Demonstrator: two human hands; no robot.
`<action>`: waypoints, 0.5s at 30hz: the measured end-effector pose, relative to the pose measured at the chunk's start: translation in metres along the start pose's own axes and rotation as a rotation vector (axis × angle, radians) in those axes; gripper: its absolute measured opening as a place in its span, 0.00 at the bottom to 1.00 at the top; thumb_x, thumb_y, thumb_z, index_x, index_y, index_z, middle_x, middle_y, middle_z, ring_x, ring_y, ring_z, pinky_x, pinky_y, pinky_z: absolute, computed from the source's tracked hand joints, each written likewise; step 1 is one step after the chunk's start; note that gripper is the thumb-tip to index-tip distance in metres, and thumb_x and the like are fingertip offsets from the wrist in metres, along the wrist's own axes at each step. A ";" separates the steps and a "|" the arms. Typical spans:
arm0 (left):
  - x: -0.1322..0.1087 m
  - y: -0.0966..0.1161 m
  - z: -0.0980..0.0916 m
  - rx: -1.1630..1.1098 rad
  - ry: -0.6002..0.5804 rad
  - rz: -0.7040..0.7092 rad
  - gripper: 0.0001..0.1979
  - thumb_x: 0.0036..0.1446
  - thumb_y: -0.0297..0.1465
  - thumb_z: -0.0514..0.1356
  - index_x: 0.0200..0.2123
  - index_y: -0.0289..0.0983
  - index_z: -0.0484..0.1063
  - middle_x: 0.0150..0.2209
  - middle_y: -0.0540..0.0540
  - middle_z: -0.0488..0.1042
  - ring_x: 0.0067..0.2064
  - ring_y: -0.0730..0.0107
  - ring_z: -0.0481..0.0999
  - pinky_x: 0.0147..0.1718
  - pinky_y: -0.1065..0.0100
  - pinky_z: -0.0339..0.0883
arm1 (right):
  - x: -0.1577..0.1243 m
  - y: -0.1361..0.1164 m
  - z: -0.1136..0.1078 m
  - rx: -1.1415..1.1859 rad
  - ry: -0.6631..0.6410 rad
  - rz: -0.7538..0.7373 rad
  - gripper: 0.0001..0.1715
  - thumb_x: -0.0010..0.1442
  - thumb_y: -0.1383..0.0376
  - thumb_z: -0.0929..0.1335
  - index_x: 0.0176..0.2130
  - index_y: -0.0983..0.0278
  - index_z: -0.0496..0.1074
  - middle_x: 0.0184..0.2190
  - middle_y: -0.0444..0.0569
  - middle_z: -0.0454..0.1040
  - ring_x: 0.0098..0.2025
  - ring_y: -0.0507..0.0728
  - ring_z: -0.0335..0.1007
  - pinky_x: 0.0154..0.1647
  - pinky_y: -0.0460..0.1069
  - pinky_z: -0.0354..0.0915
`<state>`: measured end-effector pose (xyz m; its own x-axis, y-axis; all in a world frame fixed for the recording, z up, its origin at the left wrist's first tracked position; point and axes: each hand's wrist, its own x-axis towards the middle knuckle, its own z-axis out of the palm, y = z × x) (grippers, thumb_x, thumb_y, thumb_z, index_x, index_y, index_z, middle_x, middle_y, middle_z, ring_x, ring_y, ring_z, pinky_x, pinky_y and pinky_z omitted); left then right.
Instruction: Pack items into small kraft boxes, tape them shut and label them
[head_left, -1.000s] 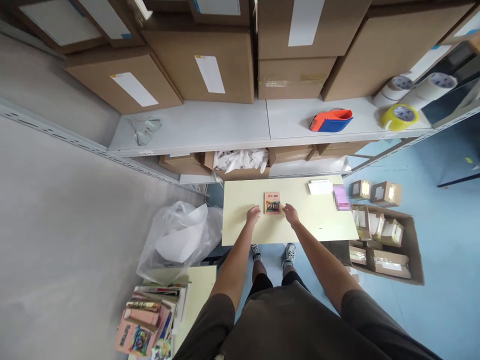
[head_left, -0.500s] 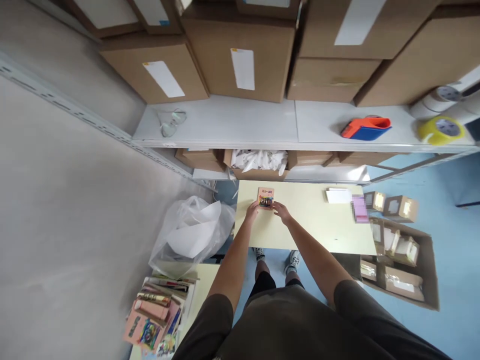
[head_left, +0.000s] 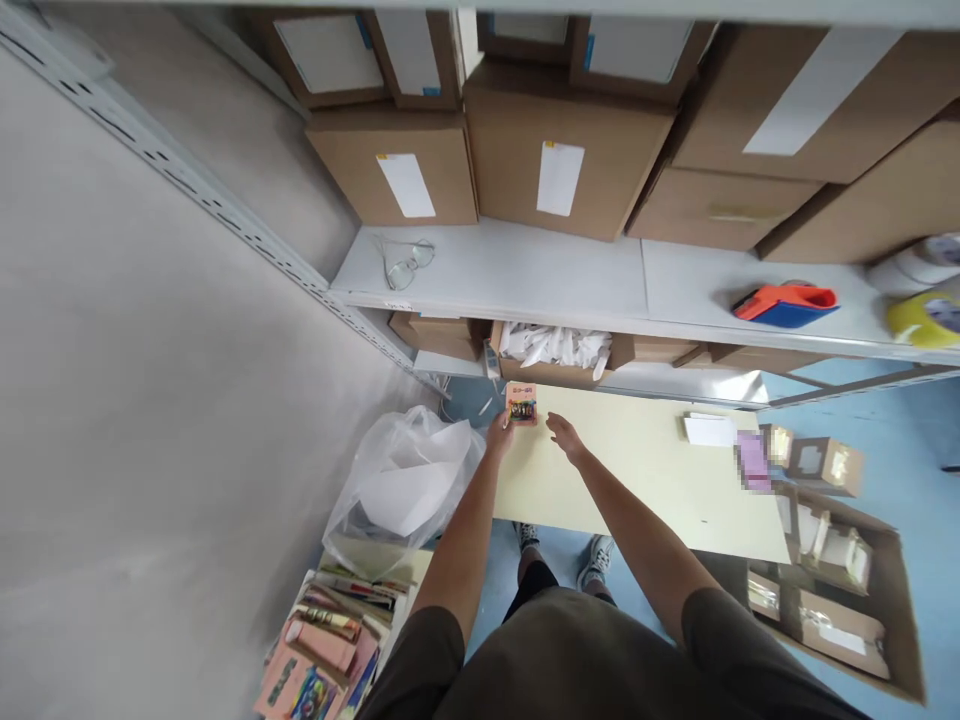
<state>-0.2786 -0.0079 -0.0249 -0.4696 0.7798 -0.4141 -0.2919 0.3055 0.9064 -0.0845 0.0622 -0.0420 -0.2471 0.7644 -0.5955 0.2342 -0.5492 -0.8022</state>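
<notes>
A small pink book (head_left: pixel 521 403) with a colourful picture on its cover is at the far left corner of the pale yellow table (head_left: pixel 600 460). My left hand (head_left: pixel 500 434) grips its lower left edge, the fingers partly hidden. To the right of the book, my right hand (head_left: pixel 564 436) hovers over the table, apart from the book, with its fingers stretched out and nothing in them.
A shelf (head_left: pixel 517 265) behind the table carries cardboard boxes (head_left: pixel 570 150), glasses (head_left: pixel 410 263) and an orange-and-blue tape dispenser (head_left: pixel 787 304). Left of the table is a clear plastic bag (head_left: pixel 405 480); a book pile (head_left: pixel 322 640) lies nearer. An open carton (head_left: pixel 900 600) stands right.
My right hand has let go of the book's right edge and moved off to the right. In my left hand the book has shifted left to the table's edge. The camera view has turned.
</notes>
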 end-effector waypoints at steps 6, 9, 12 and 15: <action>-0.024 0.027 0.046 0.174 -0.041 0.152 0.17 0.54 0.36 0.72 0.47 0.41 0.81 0.55 0.39 0.79 0.61 0.51 0.75 0.63 0.52 0.67 | -0.052 -0.030 -0.072 -0.004 0.119 -0.191 0.36 0.48 0.41 0.77 0.52 0.55 0.81 0.59 0.57 0.80 0.60 0.70 0.77 0.56 0.65 0.74; -0.038 0.042 0.090 0.292 -0.137 0.227 0.21 0.56 0.39 0.70 0.52 0.41 0.80 0.60 0.37 0.78 0.66 0.49 0.72 0.65 0.50 0.65 | -0.079 -0.043 -0.119 -0.007 0.179 -0.265 0.34 0.51 0.44 0.76 0.54 0.55 0.81 0.61 0.57 0.80 0.58 0.70 0.78 0.57 0.66 0.74; -0.055 0.057 0.146 0.344 -0.245 0.298 0.23 0.58 0.42 0.69 0.56 0.44 0.79 0.65 0.38 0.74 0.69 0.48 0.70 0.65 0.50 0.66 | -0.104 -0.048 -0.174 -0.004 0.250 -0.349 0.32 0.54 0.47 0.74 0.55 0.54 0.80 0.61 0.56 0.80 0.56 0.69 0.80 0.57 0.66 0.75; -0.072 0.073 0.209 0.353 -0.340 0.329 0.26 0.59 0.45 0.69 0.59 0.46 0.78 0.67 0.38 0.72 0.71 0.46 0.68 0.65 0.49 0.67 | -0.123 -0.050 -0.235 -0.012 0.337 -0.429 0.29 0.55 0.50 0.74 0.55 0.51 0.81 0.60 0.55 0.80 0.57 0.70 0.80 0.57 0.66 0.75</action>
<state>-0.0918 0.0719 0.0885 -0.1774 0.9780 -0.1095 0.1465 0.1363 0.9798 0.1556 0.0749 0.0812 -0.0077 0.9860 -0.1667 0.1901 -0.1623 -0.9683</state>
